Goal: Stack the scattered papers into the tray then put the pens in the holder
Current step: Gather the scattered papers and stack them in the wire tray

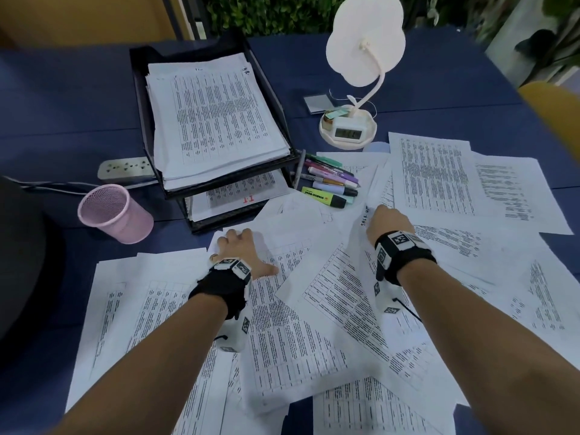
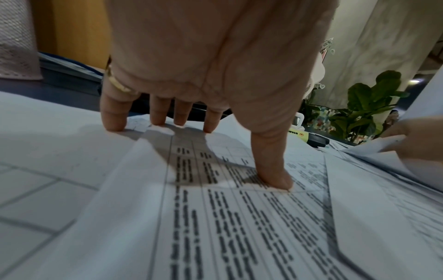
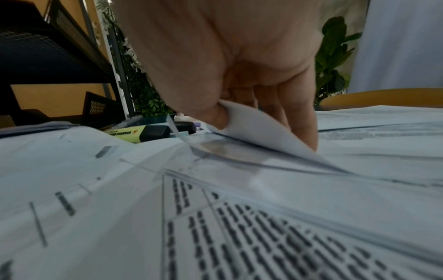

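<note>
Left hand (image 1: 241,252) presses flat with spread fingers; right hand (image 1: 387,222) pinches a sheet's corner (image 3: 242,121) — yank it, and overlapping papers (image 1: 314,309) could slide off the counter (image 1: 62,105).

- lower tray level (image 1: 238,199): mostly hidden under top tray (image 1: 147,120), only front of its sheets shows
- clock display (image 1: 347,132) too small to read
- print on scattered papers (image 1: 314,334) blurred, unreadable
- right hand (image 1: 387,222) fingertips hidden behind knuckles in head view
- pens (image 1: 329,183): far ends tucked under paper
- both forearms cut by bottom edge
</note>
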A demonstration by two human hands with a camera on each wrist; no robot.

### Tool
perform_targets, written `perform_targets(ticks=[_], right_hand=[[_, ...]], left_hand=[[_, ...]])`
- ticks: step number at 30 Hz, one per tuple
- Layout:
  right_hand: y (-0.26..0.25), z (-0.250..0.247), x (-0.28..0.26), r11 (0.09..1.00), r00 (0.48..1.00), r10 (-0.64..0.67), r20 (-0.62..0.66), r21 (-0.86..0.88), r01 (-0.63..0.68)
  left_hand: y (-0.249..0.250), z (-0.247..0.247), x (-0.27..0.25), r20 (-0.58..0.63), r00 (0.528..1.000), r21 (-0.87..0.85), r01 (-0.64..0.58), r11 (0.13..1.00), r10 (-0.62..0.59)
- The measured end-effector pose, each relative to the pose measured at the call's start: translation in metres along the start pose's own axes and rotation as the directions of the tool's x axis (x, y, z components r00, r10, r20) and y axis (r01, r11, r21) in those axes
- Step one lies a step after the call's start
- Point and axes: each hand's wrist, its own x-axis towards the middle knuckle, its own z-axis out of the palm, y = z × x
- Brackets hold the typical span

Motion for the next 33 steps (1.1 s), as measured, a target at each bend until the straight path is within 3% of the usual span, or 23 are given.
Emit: perform_targets(ticks=[4,8,12,14,16,17,19,22,24,27,30,33], right_hand=[[0.000,-0.011,-0.008,0.999,0.999,-0.035,0.020,-0.002,0.035],[-0.011,-0.016,-0.027,0.984,0.992,-0.087,0.090,0.161,0.072],[-0.029,-0.007,-0.060,0.912,0.958,-0.199,0.204,0.397,0.105],[-0.039,0.001,-0.075,0.792,0.925,-0.239,0.296,0.611,0.010],[-0.046,0.006,-0.083,0.577,0.862,-0.292,0.415,0.795,-0.188],[-0.046,0.006,-0.083,0.536,0.848,-0.305,0.433,0.814,-0.222],[-0.041,0.006,-0.080,0.573,0.894,-0.275,0.353,0.807,-0.143],[-0.020,0.012,-0.063,0.820,0.988,-0.147,0.054,0.566,0.091],[-0.002,0.017,-0.049,0.939,1.000,0.000,-0.026,0.342,0.009],[0.021,0.022,-0.036,0.966,0.988,0.154,0.000,0.209,-0.151],[0.034,0.028,-0.027,0.991,0.989,0.116,-0.086,0.079,-0.110],[0.037,0.028,-0.017,0.993,0.985,0.096,-0.145,0.082,-0.085]], left_hand=[[-0.002,-0.001,-0.001,0.013,1.000,0.021,-0.001,1.000,0.001],[-0.007,-0.005,-0.001,0.040,0.997,0.052,-0.070,0.996,0.068],[-0.013,-0.019,0.000,0.081,0.996,-0.133,-0.032,0.991,0.043],[-0.012,-0.023,-0.003,0.056,0.998,-0.304,0.001,0.953,0.016],[-0.013,-0.025,-0.005,0.079,0.996,-0.312,-0.002,0.950,0.029],[-0.015,-0.023,-0.005,0.089,0.995,-0.281,-0.019,0.959,0.046],[-0.017,-0.019,-0.004,0.063,0.997,-0.294,-0.025,0.956,0.045],[-0.015,-0.017,-0.007,0.070,0.997,-0.300,-0.022,0.954,0.045],[-0.013,-0.013,-0.007,0.095,0.990,-0.318,-0.072,0.945,0.108],[-0.005,-0.009,-0.004,0.085,0.983,-0.310,-0.128,0.942,0.161],[0.005,-0.008,-0.001,0.088,0.980,-0.235,-0.153,0.960,0.178],[0.012,-0.007,0.003,0.094,0.983,-0.149,-0.142,0.979,0.156]])
